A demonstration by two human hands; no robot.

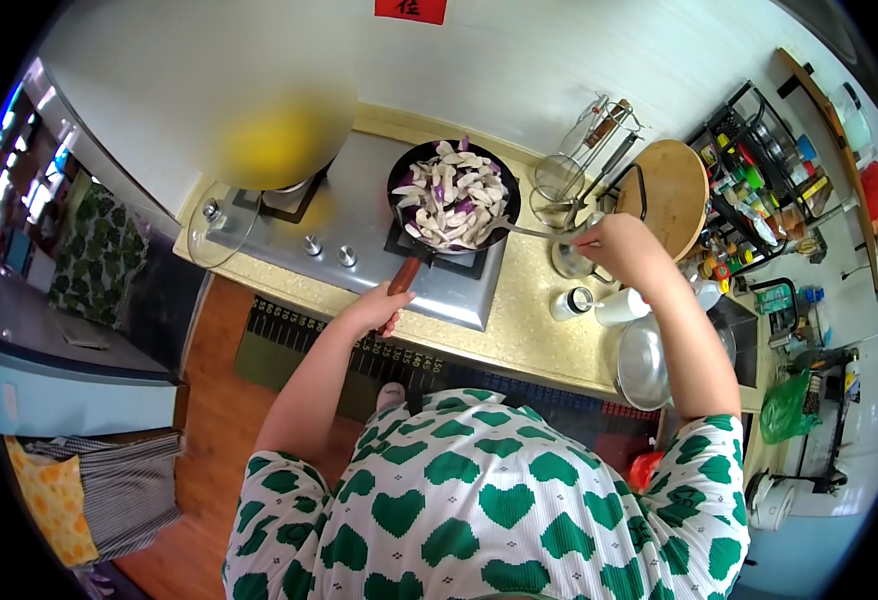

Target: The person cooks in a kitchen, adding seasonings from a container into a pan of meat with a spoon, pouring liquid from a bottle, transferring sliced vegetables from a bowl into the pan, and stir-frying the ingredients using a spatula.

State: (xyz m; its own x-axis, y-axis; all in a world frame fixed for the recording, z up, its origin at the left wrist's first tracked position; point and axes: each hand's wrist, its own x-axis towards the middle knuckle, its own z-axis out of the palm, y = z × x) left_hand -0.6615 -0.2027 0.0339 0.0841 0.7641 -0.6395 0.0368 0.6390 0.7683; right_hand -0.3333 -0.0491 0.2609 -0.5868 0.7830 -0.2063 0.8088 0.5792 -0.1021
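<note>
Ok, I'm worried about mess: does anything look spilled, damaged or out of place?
No spill or damage shows. One slightly odd thing: the glass lid lies across the left end of the stove, and its rim seems to reach the front edge of the counter.

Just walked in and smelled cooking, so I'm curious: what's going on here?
Someone is at the stove. Their left hand grips the brown handle of a black pan full of cut pale and purple pieces. Their right hand holds a metal utensil, its far end at the pan's right edge, by the pieces. No flame is visible.
</note>
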